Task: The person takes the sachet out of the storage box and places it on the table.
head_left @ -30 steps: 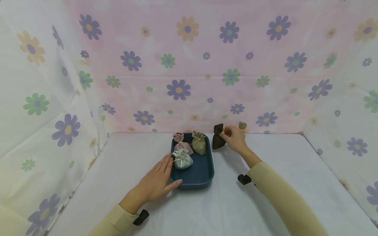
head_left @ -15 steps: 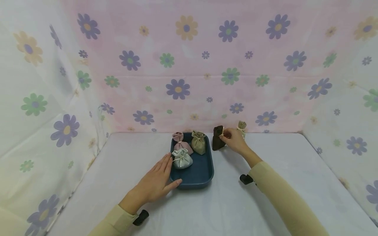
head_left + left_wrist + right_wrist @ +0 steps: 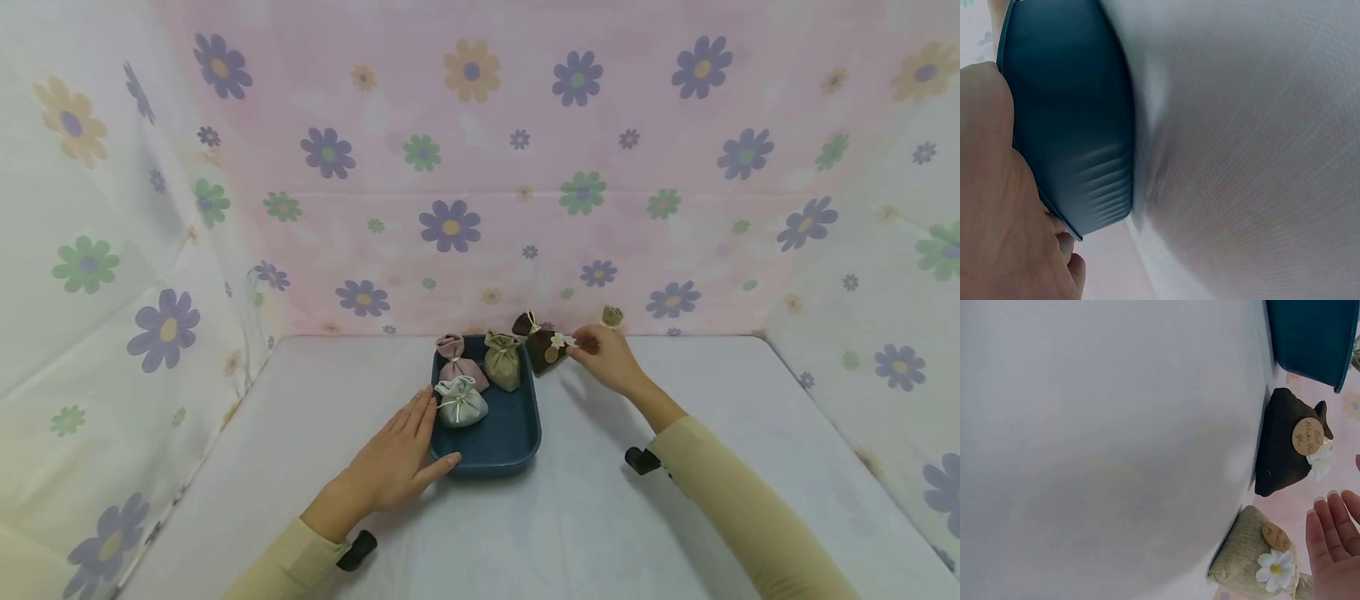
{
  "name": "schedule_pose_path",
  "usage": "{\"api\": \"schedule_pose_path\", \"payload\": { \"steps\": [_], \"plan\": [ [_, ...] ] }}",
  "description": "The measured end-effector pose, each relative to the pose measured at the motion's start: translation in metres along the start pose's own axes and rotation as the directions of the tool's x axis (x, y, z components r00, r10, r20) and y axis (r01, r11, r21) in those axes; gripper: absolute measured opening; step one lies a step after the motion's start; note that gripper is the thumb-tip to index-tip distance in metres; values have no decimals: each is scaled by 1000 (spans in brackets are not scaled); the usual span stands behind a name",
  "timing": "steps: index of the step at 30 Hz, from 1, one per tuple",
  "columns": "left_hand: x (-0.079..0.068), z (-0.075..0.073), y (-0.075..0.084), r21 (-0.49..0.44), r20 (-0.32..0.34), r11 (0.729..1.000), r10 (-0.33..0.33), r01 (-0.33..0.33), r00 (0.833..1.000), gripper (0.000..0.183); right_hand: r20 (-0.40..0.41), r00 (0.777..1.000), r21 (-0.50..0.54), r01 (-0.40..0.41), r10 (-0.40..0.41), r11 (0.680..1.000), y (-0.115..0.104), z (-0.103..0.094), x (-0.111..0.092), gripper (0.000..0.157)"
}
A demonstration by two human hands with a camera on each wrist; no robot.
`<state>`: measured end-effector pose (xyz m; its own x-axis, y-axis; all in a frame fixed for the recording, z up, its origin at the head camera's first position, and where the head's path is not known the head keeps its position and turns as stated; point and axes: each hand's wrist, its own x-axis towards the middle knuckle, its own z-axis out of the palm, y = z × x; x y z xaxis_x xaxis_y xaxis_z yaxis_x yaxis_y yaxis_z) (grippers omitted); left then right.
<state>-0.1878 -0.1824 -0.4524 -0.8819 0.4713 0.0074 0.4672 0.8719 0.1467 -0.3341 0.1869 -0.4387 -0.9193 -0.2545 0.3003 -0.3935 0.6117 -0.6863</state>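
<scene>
My left hand lies along the left rim of a dark blue tray, fingers straight, thumb at the near corner. Inside the tray sit a pink pouch, an olive pouch and a pale blue drawstring pouch. Just right of the tray, a dark brown pouch leans left, showing a white flower and a round tag. Beside it is my right hand; in the right wrist view its fingers are extended, apart from the brown pouch. A beige pouch stands partly hidden behind that hand.
A white cloth covers the table. Flower-print fabric hangs along the back and both sides. The tray's ribbed outer wall fills part of the left wrist view.
The brown pouch has tipped left toward the tray and turned, so its flower and tag now show. My right hand has come off its neck and shifted slightly right. The left hand stays put.
</scene>
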Motion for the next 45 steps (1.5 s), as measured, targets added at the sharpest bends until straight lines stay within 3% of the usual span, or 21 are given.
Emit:
{"api": "schedule_pose_path", "payload": {
  "steps": [11,20,30,45],
  "plan": [
    [0,-3,1,-3,-3,1000,6,-6,1000,100,11,1000,26,10,-10,1000,-7,-8,-7,28],
    [1,0,0,-4,-15,1000,7,-7,1000,99,27,997,70,77,-79,995,-17,-7,-18,29],
    [0,0,1,-15,-55,1000,19,-20,998,96,66,991,77,112,-118,991,-32,0,-29,30],
    [-1,-3,3,-4,-38,1000,13,-13,999,98,96,980,121,161,-173,979,-47,15,-37,31]
  ]
}}
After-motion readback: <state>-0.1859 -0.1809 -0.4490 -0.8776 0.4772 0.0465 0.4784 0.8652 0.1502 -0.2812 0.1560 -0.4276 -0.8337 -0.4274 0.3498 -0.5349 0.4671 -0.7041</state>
